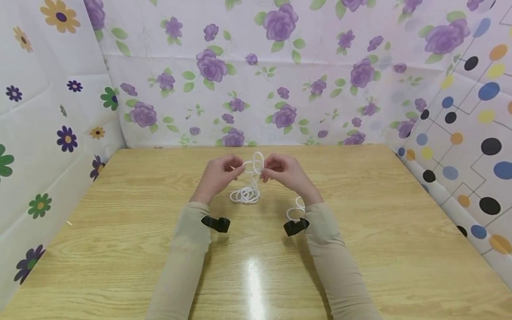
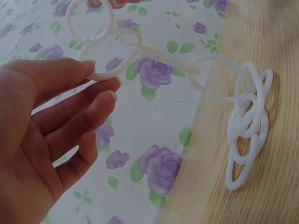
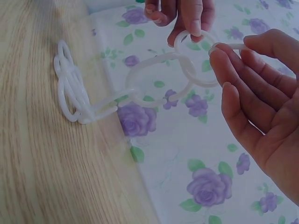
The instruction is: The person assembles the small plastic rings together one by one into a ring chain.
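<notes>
My left hand [image 1: 223,174] pinches a white plastic chain link [image 2: 112,74] between thumb and index finger, its other fingers loosely bent. Opposite it, my right hand [image 1: 286,171] pinches a second white link [image 2: 68,21] by thumb and fingertips. These two links meet in the gap between the hands, raised above the table. From the left hand's link a chain of similar white links hangs down to a heap [image 1: 245,195] on the table. In the right wrist view, the right fingertips partly cover the right hand's link.
A few loose white links [image 1: 295,215] lie beside the right wrist, partly hidden by the sleeve and black wrist camera [image 1: 296,227]. The wooden table [image 1: 120,249] meets flower-printed cloth [image 1: 248,106] behind and patterned cloths at both sides. A small pale scrap [image 1: 69,223] lies near its left edge.
</notes>
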{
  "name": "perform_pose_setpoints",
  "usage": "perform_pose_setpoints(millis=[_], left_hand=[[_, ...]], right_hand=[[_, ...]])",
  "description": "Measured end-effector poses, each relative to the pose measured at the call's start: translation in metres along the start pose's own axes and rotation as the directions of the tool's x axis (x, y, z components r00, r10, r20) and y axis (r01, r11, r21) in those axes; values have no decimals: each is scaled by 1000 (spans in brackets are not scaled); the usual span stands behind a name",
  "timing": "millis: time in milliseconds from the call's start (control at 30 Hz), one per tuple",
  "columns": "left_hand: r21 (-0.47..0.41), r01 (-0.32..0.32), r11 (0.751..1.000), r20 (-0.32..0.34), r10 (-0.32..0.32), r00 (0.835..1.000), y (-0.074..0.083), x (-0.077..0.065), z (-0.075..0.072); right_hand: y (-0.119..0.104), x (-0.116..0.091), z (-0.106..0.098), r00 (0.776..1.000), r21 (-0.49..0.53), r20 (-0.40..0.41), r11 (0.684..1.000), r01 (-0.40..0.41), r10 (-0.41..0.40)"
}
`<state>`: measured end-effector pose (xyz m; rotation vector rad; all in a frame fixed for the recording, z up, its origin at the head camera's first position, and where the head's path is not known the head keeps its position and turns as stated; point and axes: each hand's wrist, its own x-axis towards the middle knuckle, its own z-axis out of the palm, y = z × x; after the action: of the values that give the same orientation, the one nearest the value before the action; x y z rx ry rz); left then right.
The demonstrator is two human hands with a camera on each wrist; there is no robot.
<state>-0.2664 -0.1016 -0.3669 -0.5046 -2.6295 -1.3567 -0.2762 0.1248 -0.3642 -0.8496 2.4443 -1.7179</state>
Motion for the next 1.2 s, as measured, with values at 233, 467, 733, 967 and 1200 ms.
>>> perform_pose_setpoints(millis=[233,467,733,967,1200], left_hand=[[-8,-20,1000,20,20,1000,3,0,0],[-3,-16,1000,38,17,999,5,-1,-1],[-22,-26,999,68,27,997,6,0,0],[-46,-36,998,150,42,988,2,-1,3],[-28,-64,998,156,67,986,3,0,4]], right_hand=[[1,0,0,1000,4,18,1000,-5,5],[2,0,1,1000,-7,18,1000,3,-3],[2,0,2,999,4,18,999,38,-38],[3,-1,3,998,14,38,999,48,-49],[2,0,3,998,-1,48,999,40,-40]])
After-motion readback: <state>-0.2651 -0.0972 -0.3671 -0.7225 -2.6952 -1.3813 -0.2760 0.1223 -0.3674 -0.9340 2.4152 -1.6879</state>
